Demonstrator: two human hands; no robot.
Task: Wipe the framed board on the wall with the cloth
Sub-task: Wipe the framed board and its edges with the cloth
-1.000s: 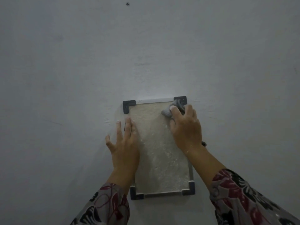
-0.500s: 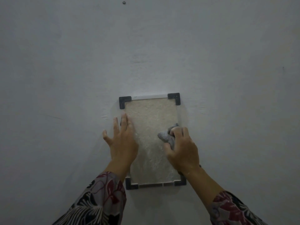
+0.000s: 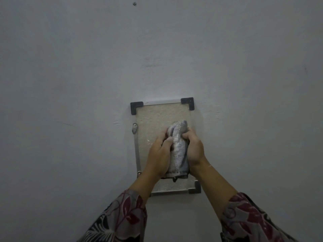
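Observation:
The framed board [image 3: 157,117] hangs on the wall, a pale speckled panel with a metal rim and dark corner pieces. In front of its middle a grey, dusty cloth [image 3: 177,149] is bunched upright between both hands. My left hand [image 3: 160,154] grips the cloth's left side, thumb across its front. My right hand [image 3: 194,147] grips its right side with curled fingers. The hands and cloth hide the board's lower middle and part of its right edge.
A plain grey wall [image 3: 70,84] fills the view. A small screw or hook [image 3: 134,4] sits high above the board. A metal bracket [image 3: 134,128] shows on the board's left edge.
My left hand left the board's left edge and joined the right hand on the cloth. The cloth came off the board's surface and is now held bunched between both hands.

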